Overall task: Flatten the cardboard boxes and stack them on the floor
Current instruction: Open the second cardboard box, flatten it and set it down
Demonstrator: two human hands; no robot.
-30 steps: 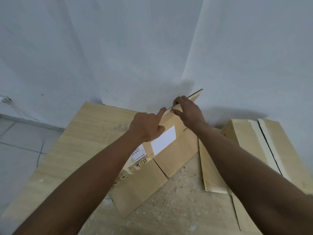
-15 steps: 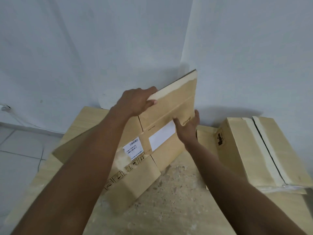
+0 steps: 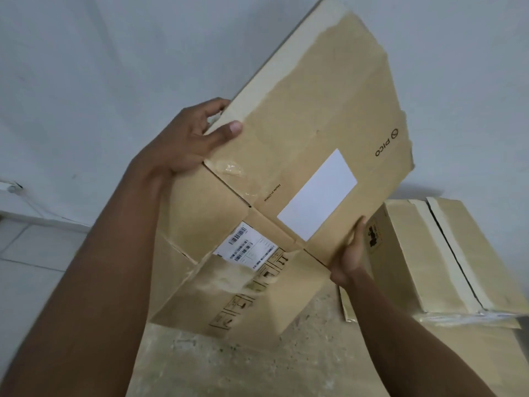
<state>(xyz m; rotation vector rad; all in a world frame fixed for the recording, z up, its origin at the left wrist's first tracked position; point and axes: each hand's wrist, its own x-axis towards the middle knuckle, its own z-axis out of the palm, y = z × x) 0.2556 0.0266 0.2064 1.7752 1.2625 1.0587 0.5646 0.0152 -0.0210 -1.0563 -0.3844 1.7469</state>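
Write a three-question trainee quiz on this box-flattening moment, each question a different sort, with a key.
1. True or false: both hands grip the flattened box.
2. Multiple choice: where does the right hand hold it? A) top edge B) lower right edge C) on the barcode label
3. Fill in: the brand word printed near the blank white label is ____.

Key:
1. True; the left hand clamps the left edge, thumb on the front face.
2. B.
3. PICO. The sealed box on the right plays no part yet.
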